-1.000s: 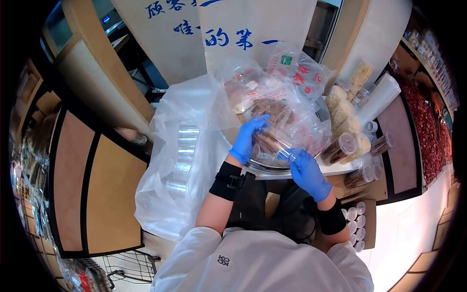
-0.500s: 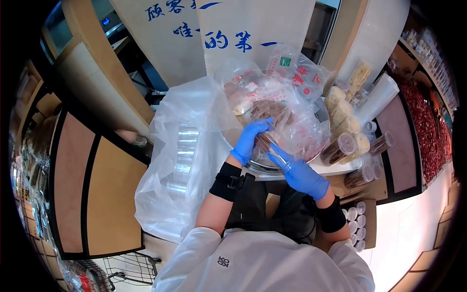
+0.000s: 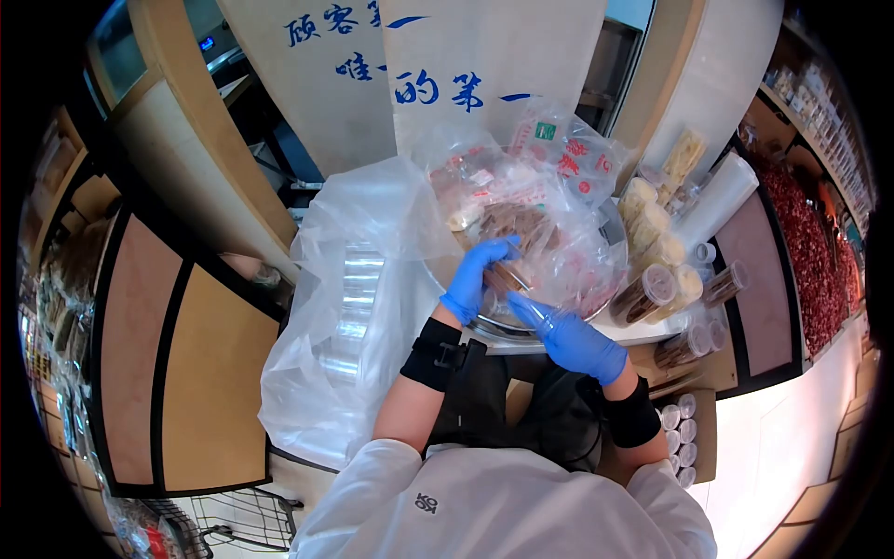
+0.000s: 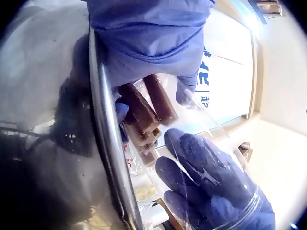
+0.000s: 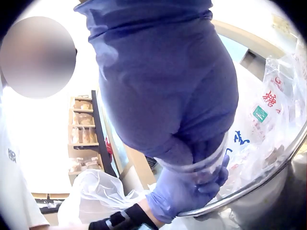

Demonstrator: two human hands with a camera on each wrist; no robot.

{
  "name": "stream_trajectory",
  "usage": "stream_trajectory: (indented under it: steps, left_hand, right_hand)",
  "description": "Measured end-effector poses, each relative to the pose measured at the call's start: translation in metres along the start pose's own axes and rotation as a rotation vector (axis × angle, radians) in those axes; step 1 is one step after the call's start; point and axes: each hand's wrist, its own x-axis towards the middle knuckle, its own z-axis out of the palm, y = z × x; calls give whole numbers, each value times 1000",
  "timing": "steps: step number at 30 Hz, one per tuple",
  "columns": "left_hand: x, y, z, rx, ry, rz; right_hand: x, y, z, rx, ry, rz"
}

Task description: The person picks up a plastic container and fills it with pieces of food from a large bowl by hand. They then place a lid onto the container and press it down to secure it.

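Right hand (image 3: 585,343): reaches nearly straight fingers inside the clear jar (image 4: 206,122), apparently gripping nothing.
Left hand (image 3: 477,270): curls round the jar's other end.
Jar: held tilted between the 2 hands, over the metal basin (image 4: 112,143); probably light, thin-walled, slick; best held round the barrel, without squeezing.
Brown sticks (image 4: 161,101): lie inside; likely firm but breakable, better nudged than pinched.
Left wrist view: shows sticks and fingertips through plastic, details lost from above.
Right wrist view: shows the mouth ring encircling fingers.
Head view: adds filled jars (image 3: 644,296) on the worktop (image 3: 638,328).
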Motion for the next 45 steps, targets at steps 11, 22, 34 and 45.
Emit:
stream_trajectory:
  steps: [11, 22, 34, 45]
  left_hand:
    - [1, 1, -6, -2, 77, -23]
    - [-2, 0, -5, -49, 167, 240]
    - [10, -4, -15, -80, 351, -179]
    - [5, 2, 1, -85, 377, -108]
  right_hand:
    - [-2, 6, -10, 292, 538, 57]
    - [7, 160, 14, -382, 247, 317]
    - [53, 172, 14, -156, 332, 372]
    - [59, 187, 23, 79, 324, 499]
